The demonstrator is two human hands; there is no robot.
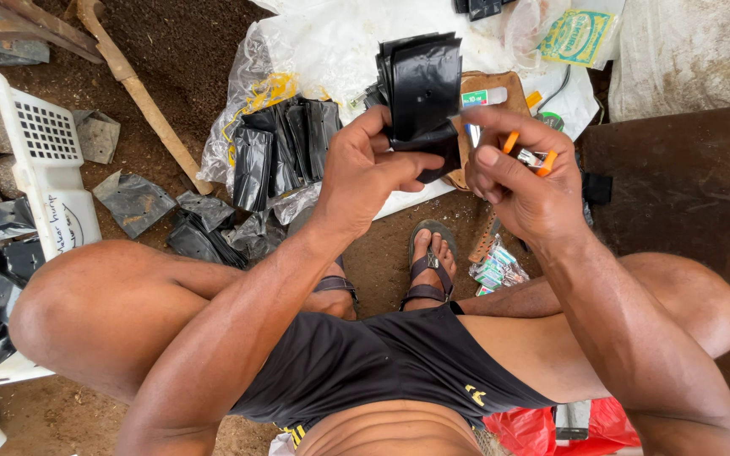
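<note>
Black bags (420, 93) in left hand (365, 173)

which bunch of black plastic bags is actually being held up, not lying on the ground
The folded stack of black bags pinched in the left hand. The other black bags lie on the clear plastic beside it, and loose ones on the soil.
</note>
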